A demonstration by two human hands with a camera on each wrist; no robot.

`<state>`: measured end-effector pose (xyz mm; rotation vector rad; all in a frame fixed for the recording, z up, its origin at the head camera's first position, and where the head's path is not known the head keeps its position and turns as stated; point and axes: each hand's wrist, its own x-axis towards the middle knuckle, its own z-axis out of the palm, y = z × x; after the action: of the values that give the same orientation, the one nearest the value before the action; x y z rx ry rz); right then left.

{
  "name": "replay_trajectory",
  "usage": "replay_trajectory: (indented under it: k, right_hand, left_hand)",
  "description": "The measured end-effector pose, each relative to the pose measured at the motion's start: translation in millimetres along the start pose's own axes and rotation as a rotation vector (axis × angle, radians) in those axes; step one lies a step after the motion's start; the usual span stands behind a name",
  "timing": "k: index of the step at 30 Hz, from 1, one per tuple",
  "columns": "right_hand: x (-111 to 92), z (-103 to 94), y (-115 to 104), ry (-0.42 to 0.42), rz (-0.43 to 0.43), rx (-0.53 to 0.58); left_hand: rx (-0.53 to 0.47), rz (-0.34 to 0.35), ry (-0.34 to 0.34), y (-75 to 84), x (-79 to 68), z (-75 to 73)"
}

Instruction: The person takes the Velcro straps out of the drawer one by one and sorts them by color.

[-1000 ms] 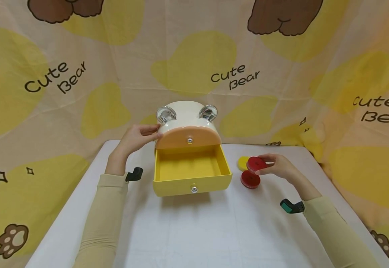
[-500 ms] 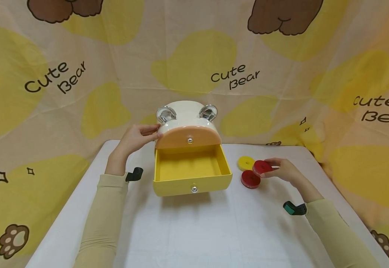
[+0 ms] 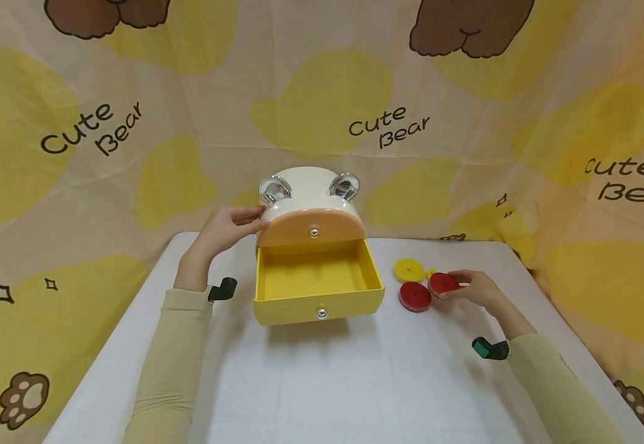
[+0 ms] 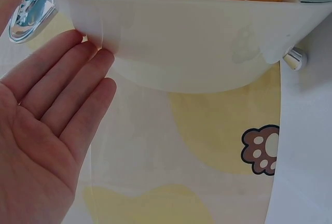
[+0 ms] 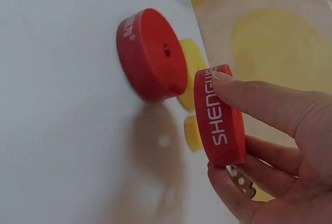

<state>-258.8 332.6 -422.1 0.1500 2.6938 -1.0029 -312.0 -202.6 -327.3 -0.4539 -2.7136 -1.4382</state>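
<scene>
In the head view a small white cabinet [image 3: 306,185] with silver ears stands at the table's back, its orange upper drawer [image 3: 299,225] closed and its yellow lower drawer [image 3: 313,271] pulled out with nothing in it. My left hand [image 3: 226,231] rests straight fingers against the cabinet's left side, near one ear; the left wrist view shows those fingertips [image 4: 106,58] at its white wall. At right, my right hand [image 3: 479,288] pinches a lettered red roll of tape [image 5: 220,120] between thumb and fingers. Close beside it lie another red roll [image 3: 415,297] and a yellow roll [image 3: 408,270].
A smaller yellow roll [image 3: 431,274] sits just behind the held one. White cloth covers the table [image 3: 327,388]. A patterned curtain [image 3: 310,92] with printed bears hangs behind and along both sides.
My right hand has moved right and toward me with the red roll, away from the other rolls, uncovering the yellow roll and the small yellow one. My left hand has stayed put.
</scene>
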Motion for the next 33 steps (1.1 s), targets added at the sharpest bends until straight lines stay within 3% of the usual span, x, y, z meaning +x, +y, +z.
replay_trajectory:
  k: [4, 6, 10, 13, 24, 29, 33]
  right_hand:
    - [1.8, 0.4, 7.5, -0.002, 0.026, -0.014]
    - [2.9, 0.9, 11.3, -0.005, 0.038, -0.012]
    - [4.9, 3.1, 19.0, -0.009, 0.048, -0.010]
    - [6.1, 4.7, 23.7, -0.008, 0.045, -0.015]
    - [8.9, 11.7, 31.6, 0.001, 0.014, -0.005]
    - [11.2, 15.4, 36.1, -0.013, 0.008, -0.007]
    - [11.4, 17.5, 36.5, -0.004, -0.015, -0.012]
  left_hand:
    - [-0.010, -0.008, -0.004, 3.0, -1.2, -0.4]
    - [-0.004, -0.015, -0.010, 12.2, -6.1, -1.2]
    - [0.002, -0.015, -0.007, 11.9, -6.6, -1.2]
    - [-0.004, -0.008, 0.002, 1.5, -1.6, -0.3]
    - [0.017, 0.003, 0.016, -0.7, -1.1, -0.6]
    - [0.006, 0.003, 0.008, 0.1, -1.7, -0.2]
    - [0.007, -0.014, -0.003, 9.7, -5.3, -1.0]
